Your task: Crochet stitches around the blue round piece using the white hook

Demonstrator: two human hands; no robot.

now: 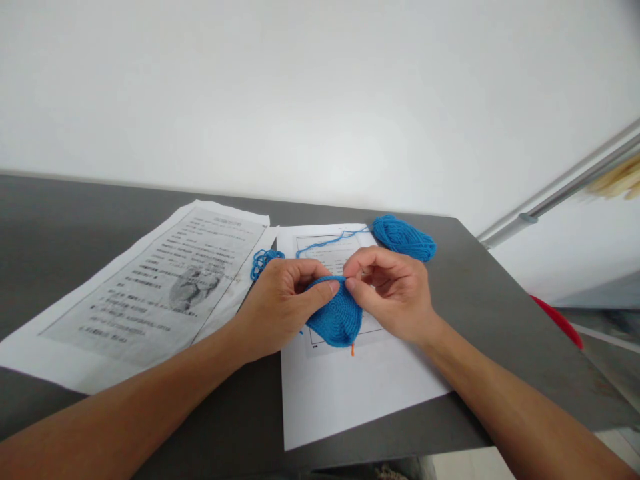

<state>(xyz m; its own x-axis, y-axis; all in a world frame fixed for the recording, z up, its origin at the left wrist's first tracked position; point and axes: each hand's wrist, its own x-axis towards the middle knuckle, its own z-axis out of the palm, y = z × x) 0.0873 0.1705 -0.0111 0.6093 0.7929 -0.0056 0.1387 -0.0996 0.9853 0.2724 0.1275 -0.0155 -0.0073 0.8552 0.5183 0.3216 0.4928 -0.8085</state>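
Note:
A round blue crocheted piece (336, 316) is held up above a printed sheet, its lower edge curling. My left hand (280, 300) grips its upper left edge between thumb and fingers. At the top edge, the thumb and index finger of my right hand (395, 288) are pinched together; whether they hold the fabric, the yarn or a small tool is hidden. A short orange strand (353, 350) hangs from the bottom of the piece. Blue yarn (333, 241) trails behind the hands toward a blue skein (404, 238).
Two printed papers lie on the dark grey table (480, 300): a left sheet (140, 293) with a picture and a right sheet (325, 407) under my hands. A loose blue yarn bundle (266, 261) sits beside my left hand. A white wall (280, 100) rises behind; a red object (556, 321) is beyond the right edge.

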